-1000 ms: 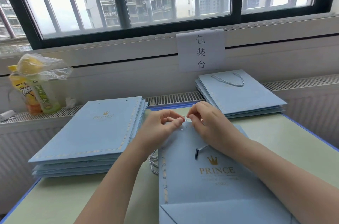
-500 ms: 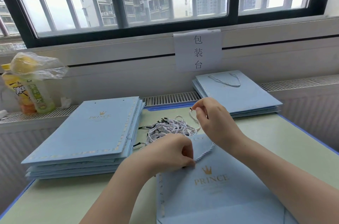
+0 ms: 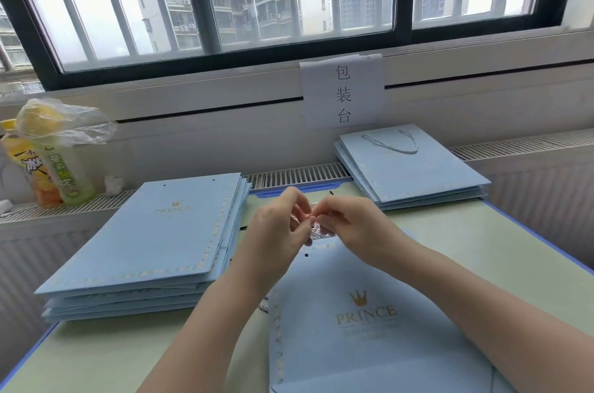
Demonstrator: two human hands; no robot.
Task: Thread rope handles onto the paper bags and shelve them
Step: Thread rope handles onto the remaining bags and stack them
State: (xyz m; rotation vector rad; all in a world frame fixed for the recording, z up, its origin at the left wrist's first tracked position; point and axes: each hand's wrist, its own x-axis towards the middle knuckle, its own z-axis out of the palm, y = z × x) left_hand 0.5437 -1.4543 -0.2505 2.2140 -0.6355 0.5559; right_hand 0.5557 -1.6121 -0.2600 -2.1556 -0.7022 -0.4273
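Both the left hand [image 3: 276, 225] and right hand [image 3: 347, 225] have come together pinching a rope [image 3: 316, 227] above the bag [image 3: 369, 312], ready to thread its hole.

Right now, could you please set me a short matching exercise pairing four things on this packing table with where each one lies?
Things:
1. stack of bags without handles
2. stack of bags with a rope handle on top
3. drink bottles
4. paper sign

Places:
A. taped to the wall under the window
B. far right of the table
C. on the ledge at far left
D. left of the table, beside the left hand

Pairs: 1-D, 2-B, 3-C, 4-A
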